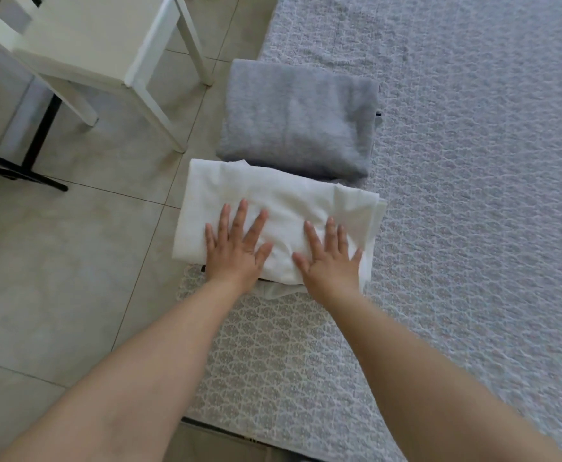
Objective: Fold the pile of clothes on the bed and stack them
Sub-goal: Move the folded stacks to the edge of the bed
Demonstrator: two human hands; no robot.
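A folded white garment (283,198) lies at the bed's left edge, on top of other folded pieces whose edges peek out below it. My left hand (236,245) presses flat on its near left part, fingers spread. On its near right part my right hand (331,255) lies flat the same way. Just beyond it sits a folded grey fleece garment (299,121), touching the white one's far edge.
The bed (473,195) with its grey patterned quilt fills the right side. The tiled floor (72,261) is on the left. A white chair (106,55) stands at the upper left beside a black table base (22,161).
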